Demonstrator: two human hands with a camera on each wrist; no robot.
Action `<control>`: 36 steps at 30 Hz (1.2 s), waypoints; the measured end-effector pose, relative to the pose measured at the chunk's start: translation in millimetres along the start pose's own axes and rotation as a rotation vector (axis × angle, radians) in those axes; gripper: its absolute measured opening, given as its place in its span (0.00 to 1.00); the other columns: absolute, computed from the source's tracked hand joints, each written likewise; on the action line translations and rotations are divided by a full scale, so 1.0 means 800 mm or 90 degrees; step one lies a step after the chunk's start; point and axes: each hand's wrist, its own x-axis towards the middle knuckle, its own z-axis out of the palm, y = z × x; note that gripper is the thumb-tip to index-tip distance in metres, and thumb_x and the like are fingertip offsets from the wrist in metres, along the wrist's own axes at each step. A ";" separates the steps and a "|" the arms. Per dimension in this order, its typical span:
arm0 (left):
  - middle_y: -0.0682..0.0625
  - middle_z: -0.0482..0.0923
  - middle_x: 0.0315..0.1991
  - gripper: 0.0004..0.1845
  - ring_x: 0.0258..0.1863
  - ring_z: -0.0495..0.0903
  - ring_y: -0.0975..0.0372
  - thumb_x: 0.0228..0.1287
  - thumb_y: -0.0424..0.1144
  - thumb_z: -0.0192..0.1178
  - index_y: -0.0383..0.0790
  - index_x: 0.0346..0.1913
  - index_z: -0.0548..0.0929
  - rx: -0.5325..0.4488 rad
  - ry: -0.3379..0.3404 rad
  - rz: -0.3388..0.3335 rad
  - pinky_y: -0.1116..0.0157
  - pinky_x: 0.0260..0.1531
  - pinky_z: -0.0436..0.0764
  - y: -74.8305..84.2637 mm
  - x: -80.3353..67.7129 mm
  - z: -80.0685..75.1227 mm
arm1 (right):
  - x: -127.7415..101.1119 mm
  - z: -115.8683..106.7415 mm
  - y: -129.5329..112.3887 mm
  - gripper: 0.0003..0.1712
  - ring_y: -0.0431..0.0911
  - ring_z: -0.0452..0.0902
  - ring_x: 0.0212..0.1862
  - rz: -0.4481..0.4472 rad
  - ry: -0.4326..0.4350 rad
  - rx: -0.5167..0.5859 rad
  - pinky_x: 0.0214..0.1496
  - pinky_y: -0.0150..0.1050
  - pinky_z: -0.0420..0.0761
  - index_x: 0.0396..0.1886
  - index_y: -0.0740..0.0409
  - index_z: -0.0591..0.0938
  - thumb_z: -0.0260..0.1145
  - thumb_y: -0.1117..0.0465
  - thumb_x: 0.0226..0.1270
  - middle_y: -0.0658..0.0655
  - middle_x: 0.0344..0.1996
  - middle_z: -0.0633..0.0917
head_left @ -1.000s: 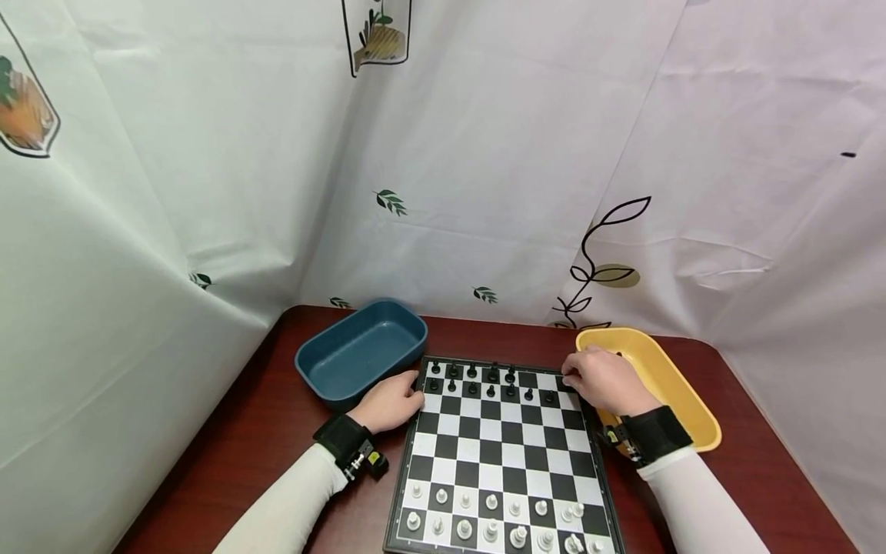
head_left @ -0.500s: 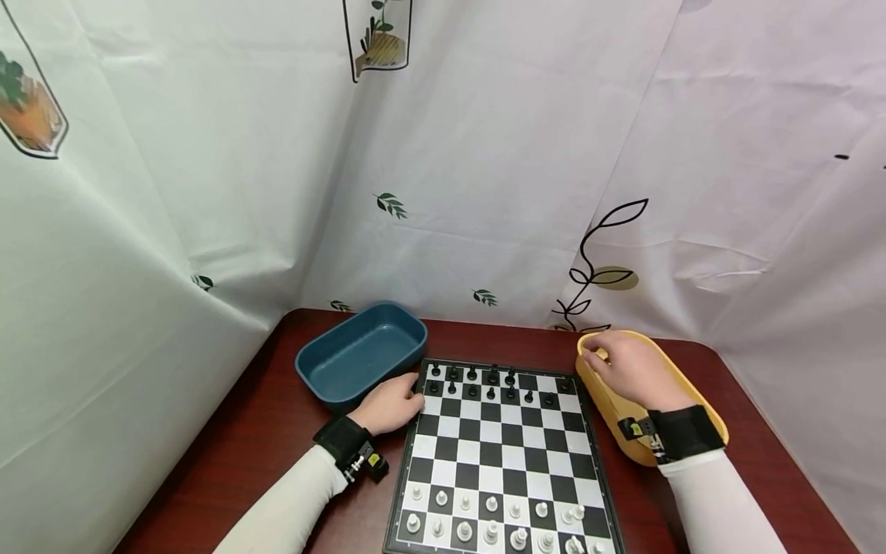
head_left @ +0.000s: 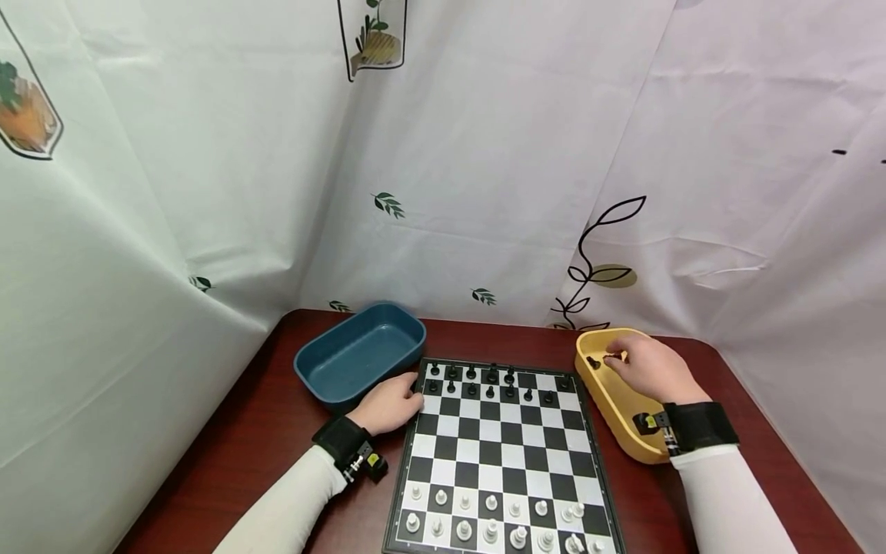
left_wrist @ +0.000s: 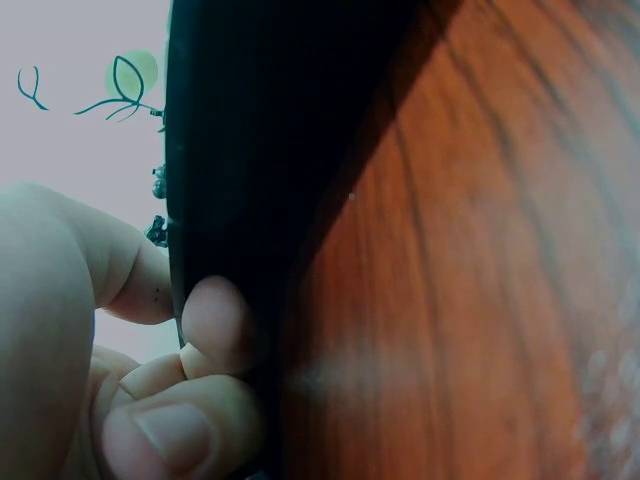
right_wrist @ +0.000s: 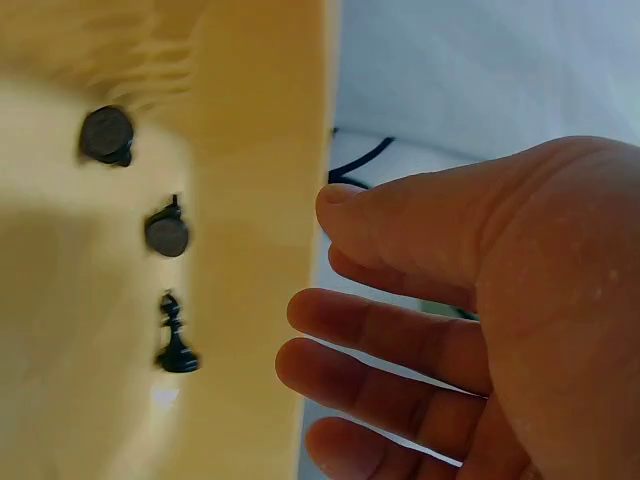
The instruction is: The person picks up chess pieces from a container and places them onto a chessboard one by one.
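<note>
A magnetic-style chessboard [head_left: 511,432] lies on the table, black chess pieces [head_left: 492,375] along its far side and white chess pieces [head_left: 491,531] along its near side. My left hand [head_left: 388,404] grips the board's left edge, thumb over the top side; in the left wrist view the fingers curl at the dark edge. Above the yellow tray [head_left: 609,412], my right hand [head_left: 651,368] hovers with nothing in its parted fingers. Three black pieces show in the tray in the right wrist view, one a bishop-like piece [right_wrist: 176,340] lying on its side.
A dark blue tray [head_left: 325,342] stands at the left, beside the board's far left corner. A black piece [head_left: 564,382] stands on the far right corner square. White printed cloth [head_left: 443,192] hangs behind the table.
My right hand has moved right from the board's far right corner to the yellow tray, leaving a black chess piece on the corner square. The left hand stays in place.
</note>
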 end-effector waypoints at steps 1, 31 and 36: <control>0.58 0.80 0.29 0.23 0.30 0.79 0.64 0.74 0.41 0.57 0.37 0.67 0.84 0.001 -0.001 -0.001 0.58 0.42 0.80 0.000 0.000 0.000 | 0.000 0.003 0.004 0.14 0.61 0.88 0.49 -0.002 -0.010 0.005 0.51 0.64 0.84 0.51 0.61 0.92 0.77 0.58 0.73 0.62 0.47 0.92; 0.57 0.82 0.32 0.24 0.32 0.79 0.65 0.75 0.41 0.57 0.36 0.69 0.83 0.003 -0.003 -0.002 0.58 0.45 0.80 0.002 -0.001 0.000 | 0.002 0.030 0.016 0.15 0.56 0.86 0.43 -0.017 -0.159 0.020 0.49 0.60 0.85 0.49 0.65 0.90 0.76 0.65 0.63 0.58 0.38 0.89; 0.57 0.82 0.33 0.24 0.32 0.79 0.65 0.75 0.41 0.57 0.36 0.68 0.83 0.001 -0.003 -0.001 0.57 0.45 0.80 0.002 -0.001 -0.001 | 0.001 0.031 0.013 0.11 0.53 0.85 0.41 -0.018 -0.168 0.021 0.48 0.56 0.85 0.46 0.63 0.91 0.75 0.67 0.64 0.56 0.38 0.90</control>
